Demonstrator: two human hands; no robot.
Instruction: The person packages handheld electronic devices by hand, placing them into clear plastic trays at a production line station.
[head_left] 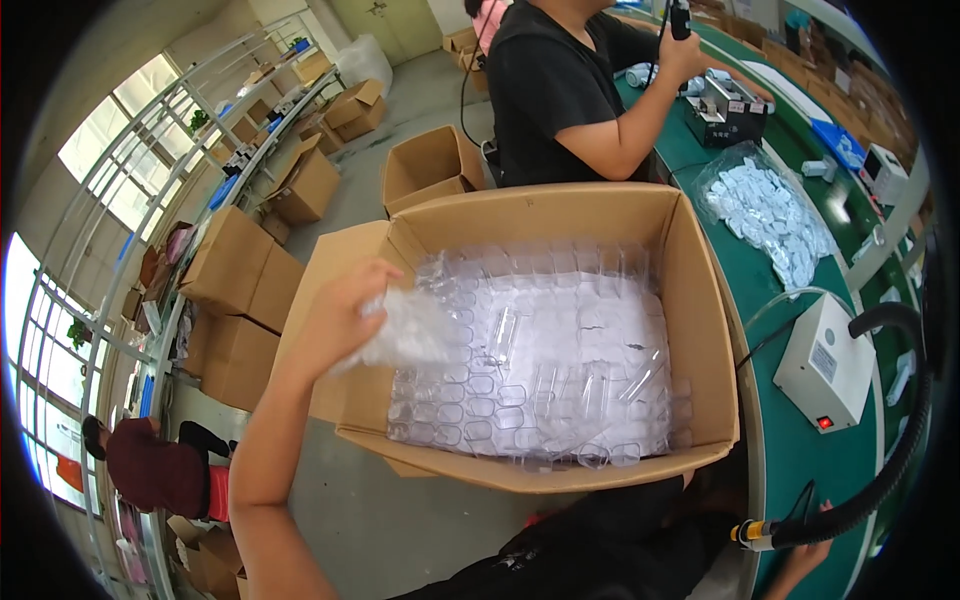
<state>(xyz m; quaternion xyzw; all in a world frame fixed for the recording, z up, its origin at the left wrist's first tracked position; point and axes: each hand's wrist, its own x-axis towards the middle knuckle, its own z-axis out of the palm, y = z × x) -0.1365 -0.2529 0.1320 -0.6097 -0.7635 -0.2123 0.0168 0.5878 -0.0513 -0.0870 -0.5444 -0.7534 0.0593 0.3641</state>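
Note:
My left hand is closed on a crumpled translucent plastic bag, smeared by motion, over the left side of an open cardboard box. Inside the box, clear plastic sleeves stand in rows along the left and far sides. A few loose sleeves lie across a whitish layer in the middle. My right hand is low at the right, at the green bench's edge beside the yellow-collared end of a black hose. The hose covers part of that hand, and its grip is hard to make out.
On the green bench to the right stand a white machine with a red switch and a bag of pale blue pieces. A co-worker in black works beyond the box. Cardboard boxes and metal racks line the left.

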